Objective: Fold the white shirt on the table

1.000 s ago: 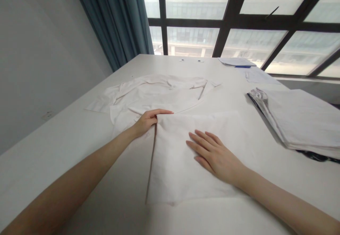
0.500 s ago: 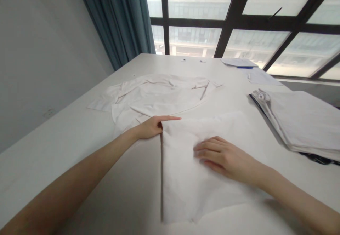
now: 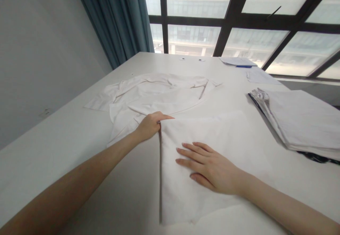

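A white garment [image 3: 172, 97] lies spread on the white table [image 3: 53, 146], with its near part folded into a flat panel [image 3: 202, 178]. My left hand [image 3: 151, 124] is curled at the panel's far left corner, fingers pinched on the cloth edge. My right hand [image 3: 205, 166] rests flat on the panel, fingers stretched out and pointing left.
A stack of folded grey-white cloth [image 3: 300, 120] sits at the right edge of the table. Papers and a blue pen [image 3: 243, 66] lie at the far end by the window. A blue curtain [image 3: 117, 19] hangs at the far left corner.
My right hand has flattened and slid left across the folded panel. My left hand's pointing finger has curled in at the corner. The panel's left edge stands straighter than a second ago.
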The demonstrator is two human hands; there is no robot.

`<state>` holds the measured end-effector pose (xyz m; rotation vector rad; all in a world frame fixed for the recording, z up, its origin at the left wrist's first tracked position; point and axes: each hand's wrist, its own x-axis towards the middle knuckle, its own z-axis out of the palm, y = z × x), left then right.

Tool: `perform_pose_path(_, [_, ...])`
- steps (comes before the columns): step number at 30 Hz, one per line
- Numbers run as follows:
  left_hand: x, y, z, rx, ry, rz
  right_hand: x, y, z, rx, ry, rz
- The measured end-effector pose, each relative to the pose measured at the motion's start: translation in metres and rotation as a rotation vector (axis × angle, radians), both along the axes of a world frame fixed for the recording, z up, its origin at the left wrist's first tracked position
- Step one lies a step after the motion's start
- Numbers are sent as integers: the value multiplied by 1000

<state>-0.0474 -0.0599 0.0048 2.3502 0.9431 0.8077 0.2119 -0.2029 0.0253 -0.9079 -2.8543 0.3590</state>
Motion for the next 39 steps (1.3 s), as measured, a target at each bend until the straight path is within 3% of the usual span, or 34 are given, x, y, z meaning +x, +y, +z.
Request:
perform_pose_path(7, [-9,17,-1,90,123,174,-2,-2,0,-10,-12,24])
perform_pose_path(12, [-10,17,15,132,147,67,-2,-2,1,-19,-26,19])
perform_pose_path(16, [8,-3,23,236,150,-23,-2,-2,1,-32,-10,6])
perform_pose_path(21, [32,-33,6,429,351,-66,-2,-2,-3,-70,51,2])
perform_pose_path(27, [31,-37,-7,554,482,-46,10,6,12,-207,255,-15])
perform_pose_path(30, [30,-36,-6,543,485,-55,36,22,26,-68,385,-256])
perform_pose_path(33, [31,-37,-4,521,476,-65,76,48,28,262,425,-673])
perform_pose_path(35, [31,-37,-4,511,464,-65,104,66,21,370,369,-952])
perform_pose_path(37, [31,-37,-5,504,455,-66,129,79,12,259,313,-1156])
perform_pose_path(39, [31,-36,-6,498,455,-72,145,87,4,151,288,-1215])
